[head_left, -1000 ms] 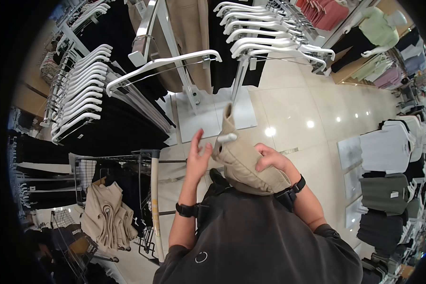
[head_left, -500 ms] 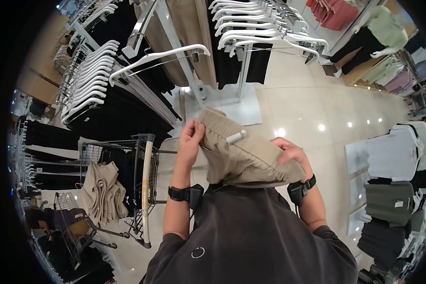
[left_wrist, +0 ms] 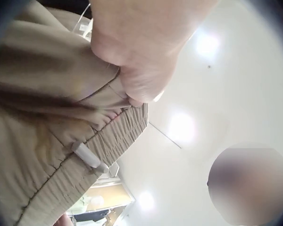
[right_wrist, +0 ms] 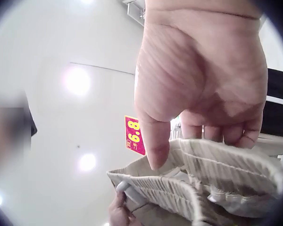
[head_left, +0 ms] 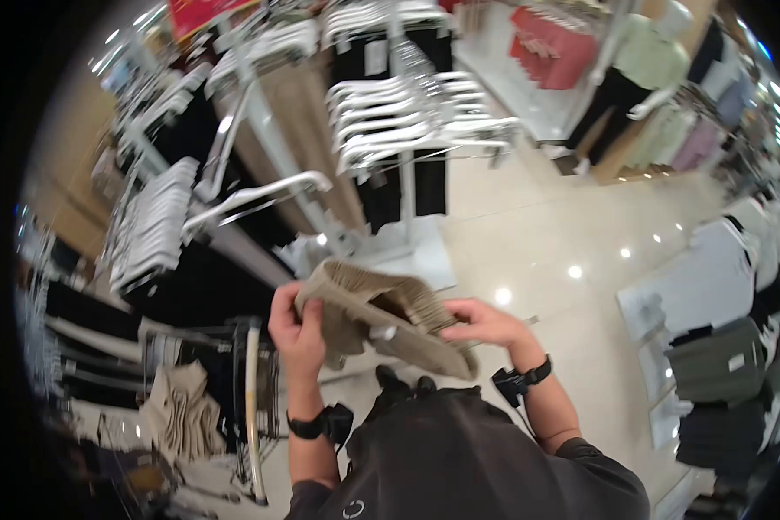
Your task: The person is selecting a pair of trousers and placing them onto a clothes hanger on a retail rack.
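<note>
Beige trousers with a gathered elastic waistband are held up in front of my body, the waist opening facing up. My left hand pinches one end of the waistband, thumb on the near side. At the other end, my right hand grips the waistband's far edge. In the right wrist view its thumb reaches into the opening, while the fingertips are hidden behind the cloth. A white tag sits on the waistband between the hands. The legs are mostly hidden below the waist.
A cart at my left carries folded beige trousers and dark clothes. Ahead stand racks with white hangers; one hanger juts toward me. Shirts hang at the right, and a mannequin stands at the back right.
My left hand, free a second ago, took hold of the waistband. My right hand shifted to the waistband's far edge. The waist has turned upward and opened, and the head view has shifted.
</note>
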`<state>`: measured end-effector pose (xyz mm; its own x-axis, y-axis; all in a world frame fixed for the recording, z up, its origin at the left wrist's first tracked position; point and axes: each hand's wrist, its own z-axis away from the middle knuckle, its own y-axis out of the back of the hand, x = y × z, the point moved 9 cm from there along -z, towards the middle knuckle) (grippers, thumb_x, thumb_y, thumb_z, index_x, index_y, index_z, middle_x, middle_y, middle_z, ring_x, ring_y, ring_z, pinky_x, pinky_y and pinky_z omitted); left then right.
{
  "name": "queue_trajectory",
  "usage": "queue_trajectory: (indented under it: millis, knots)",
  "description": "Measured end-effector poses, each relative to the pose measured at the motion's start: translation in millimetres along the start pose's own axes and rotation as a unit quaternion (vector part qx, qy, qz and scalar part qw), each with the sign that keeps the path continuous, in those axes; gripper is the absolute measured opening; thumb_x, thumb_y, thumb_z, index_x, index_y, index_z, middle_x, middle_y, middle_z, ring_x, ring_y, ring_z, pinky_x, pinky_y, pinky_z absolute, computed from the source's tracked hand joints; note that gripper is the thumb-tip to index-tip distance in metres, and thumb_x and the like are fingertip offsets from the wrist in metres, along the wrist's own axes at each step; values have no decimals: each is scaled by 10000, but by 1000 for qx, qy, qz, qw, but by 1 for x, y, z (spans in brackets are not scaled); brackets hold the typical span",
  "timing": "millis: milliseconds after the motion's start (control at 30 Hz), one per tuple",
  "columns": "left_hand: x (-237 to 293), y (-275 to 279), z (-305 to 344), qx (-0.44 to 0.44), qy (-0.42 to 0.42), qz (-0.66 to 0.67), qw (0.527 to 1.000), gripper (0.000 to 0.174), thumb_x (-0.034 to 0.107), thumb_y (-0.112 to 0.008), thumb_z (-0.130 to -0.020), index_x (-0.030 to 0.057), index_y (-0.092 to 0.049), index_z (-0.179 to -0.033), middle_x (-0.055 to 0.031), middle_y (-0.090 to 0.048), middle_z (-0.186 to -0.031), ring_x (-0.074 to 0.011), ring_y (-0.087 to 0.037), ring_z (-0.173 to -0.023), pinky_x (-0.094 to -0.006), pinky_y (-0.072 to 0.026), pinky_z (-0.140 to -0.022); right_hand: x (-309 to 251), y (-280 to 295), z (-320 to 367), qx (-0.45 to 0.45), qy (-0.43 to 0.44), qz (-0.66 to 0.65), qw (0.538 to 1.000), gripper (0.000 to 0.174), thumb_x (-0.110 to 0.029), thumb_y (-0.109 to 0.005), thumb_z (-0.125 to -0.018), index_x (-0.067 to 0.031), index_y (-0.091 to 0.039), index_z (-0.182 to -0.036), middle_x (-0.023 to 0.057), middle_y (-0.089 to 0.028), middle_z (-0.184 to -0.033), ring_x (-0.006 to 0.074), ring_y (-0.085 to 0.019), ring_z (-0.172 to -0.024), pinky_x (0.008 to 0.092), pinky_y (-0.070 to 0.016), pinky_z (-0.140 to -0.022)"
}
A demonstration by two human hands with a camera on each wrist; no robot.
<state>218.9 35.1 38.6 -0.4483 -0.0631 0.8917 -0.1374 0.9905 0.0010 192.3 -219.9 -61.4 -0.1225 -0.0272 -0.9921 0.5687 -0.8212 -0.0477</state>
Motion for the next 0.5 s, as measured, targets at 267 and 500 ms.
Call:
queue_trajectory:
  millis: [267, 500]
  knots:
    - [-6, -67, 4, -138, 6, 8, 990, 131, 124, -656, -937, 19, -580, -951, 35, -550, -844, -35, -477, -742, -184, -374, -669, -80, -10, 22, 196, 186, 280, 921, 909, -300, -796, -758, -6, -321, -1476, 218, -466, -1417, 342, -477, -1292, 404, -377, -1074]
    - [-14, -90, -3, -175, 1, 46, 984, 162, -21, -711, -811, -7, -568, -886, -6, -544, -820, -76, -504, -749, -213, -408, -668, -80, -10, 9, 291, 124, 182, 931, 297, -167, -678, -874, -21, -582, -1113, 132, -663, -947, 193, -599, -800, 325, -477, -644]
